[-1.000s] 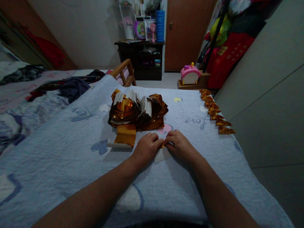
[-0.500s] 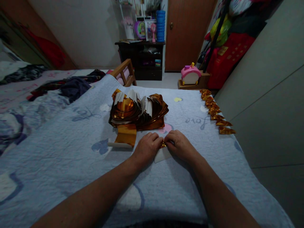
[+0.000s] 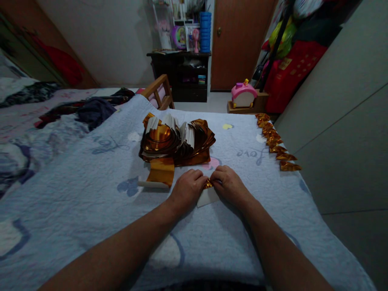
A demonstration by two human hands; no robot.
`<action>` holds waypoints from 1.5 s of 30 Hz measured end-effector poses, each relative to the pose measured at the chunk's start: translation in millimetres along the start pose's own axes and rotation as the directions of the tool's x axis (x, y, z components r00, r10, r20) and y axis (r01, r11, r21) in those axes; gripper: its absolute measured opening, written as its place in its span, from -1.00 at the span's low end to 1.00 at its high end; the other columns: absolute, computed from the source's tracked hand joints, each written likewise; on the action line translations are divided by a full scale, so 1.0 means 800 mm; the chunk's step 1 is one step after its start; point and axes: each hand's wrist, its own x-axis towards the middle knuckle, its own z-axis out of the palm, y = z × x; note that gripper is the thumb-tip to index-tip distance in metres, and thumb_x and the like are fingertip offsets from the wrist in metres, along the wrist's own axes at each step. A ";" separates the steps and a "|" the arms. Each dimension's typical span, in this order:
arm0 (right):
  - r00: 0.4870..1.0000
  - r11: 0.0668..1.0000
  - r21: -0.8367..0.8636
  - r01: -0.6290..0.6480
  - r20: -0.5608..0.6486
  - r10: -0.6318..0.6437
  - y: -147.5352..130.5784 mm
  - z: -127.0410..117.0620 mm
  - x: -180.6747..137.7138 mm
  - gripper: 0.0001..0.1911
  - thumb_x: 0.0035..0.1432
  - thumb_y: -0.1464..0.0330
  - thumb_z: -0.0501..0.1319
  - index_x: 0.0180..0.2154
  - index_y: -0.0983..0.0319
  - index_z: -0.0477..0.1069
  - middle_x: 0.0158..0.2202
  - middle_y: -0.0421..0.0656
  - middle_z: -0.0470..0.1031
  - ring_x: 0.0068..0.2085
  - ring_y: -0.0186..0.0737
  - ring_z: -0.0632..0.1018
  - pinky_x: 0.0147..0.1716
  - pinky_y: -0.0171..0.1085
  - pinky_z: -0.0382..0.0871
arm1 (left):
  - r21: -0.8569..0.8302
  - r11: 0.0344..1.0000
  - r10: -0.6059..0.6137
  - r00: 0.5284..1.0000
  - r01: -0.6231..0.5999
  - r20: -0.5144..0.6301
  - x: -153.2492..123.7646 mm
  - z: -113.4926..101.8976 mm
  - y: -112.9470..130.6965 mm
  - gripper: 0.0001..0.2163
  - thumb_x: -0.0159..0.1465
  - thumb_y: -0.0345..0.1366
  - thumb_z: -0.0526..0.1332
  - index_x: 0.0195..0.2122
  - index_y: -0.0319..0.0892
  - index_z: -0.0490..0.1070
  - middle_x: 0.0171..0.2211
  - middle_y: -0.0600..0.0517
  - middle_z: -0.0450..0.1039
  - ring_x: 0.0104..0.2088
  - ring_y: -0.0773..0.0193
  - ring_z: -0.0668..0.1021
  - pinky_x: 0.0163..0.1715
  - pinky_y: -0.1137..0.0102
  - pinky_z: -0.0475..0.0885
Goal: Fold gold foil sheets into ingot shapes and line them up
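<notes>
Between my hands lies a partly folded sheet of gold foil paper (image 3: 208, 197), its white back facing up and a shiny gold strip showing at its far edge. My left hand (image 3: 189, 186) pinches that gold edge from the left. From the right, my right hand (image 3: 228, 184) pinches the same edge, fingers curled close to the left ones. Just beyond is a thick stack of gold foil paper (image 3: 178, 141) with curled sheets. A single loose gold sheet (image 3: 160, 173) with a white rolled edge lies in front of the stack, left of my hands.
A blue patterned quilt (image 3: 106, 226) covers the bed under everything. Several folded gold foil pieces (image 3: 274, 141) stand in a row along the right edge. Dark clothes (image 3: 95, 112) lie at the left. A wooden chair (image 3: 159, 93) and a pink toy (image 3: 243, 95) stand past the far edge.
My right hand has shifted very slightly to the right along the gold edge. My left hand and the stack look unmoved.
</notes>
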 end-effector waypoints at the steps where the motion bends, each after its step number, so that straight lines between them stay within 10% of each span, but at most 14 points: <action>1: 1.000 1.000 -0.004 0.004 0.000 -0.004 0.000 0.000 0.000 -0.81 0.17 0.58 0.20 -0.38 0.24 0.54 -0.36 -0.13 0.48 -0.24 -0.17 0.43 -0.19 -0.23 0.24 | 0.008 1.000 0.001 1.000 -0.001 0.002 0.000 0.000 0.001 -0.91 0.39 -0.30 0.24 -0.18 -0.15 0.53 -0.30 0.00 0.48 -0.24 0.16 0.45 -0.27 0.32 0.32; 45: 0.995 0.998 0.030 0.046 0.086 -0.048 -0.005 -0.011 -0.003 -0.79 0.18 0.58 0.20 -0.32 0.23 0.58 -0.30 -0.12 0.48 -0.21 -0.21 0.45 -0.15 -0.24 0.28 | 0.117 0.992 0.040 0.999 -0.039 -0.010 -0.002 -0.002 0.003 -0.91 0.39 -0.27 0.23 -0.17 -0.12 0.52 -0.31 0.02 0.46 -0.28 0.16 0.43 -0.32 0.29 0.26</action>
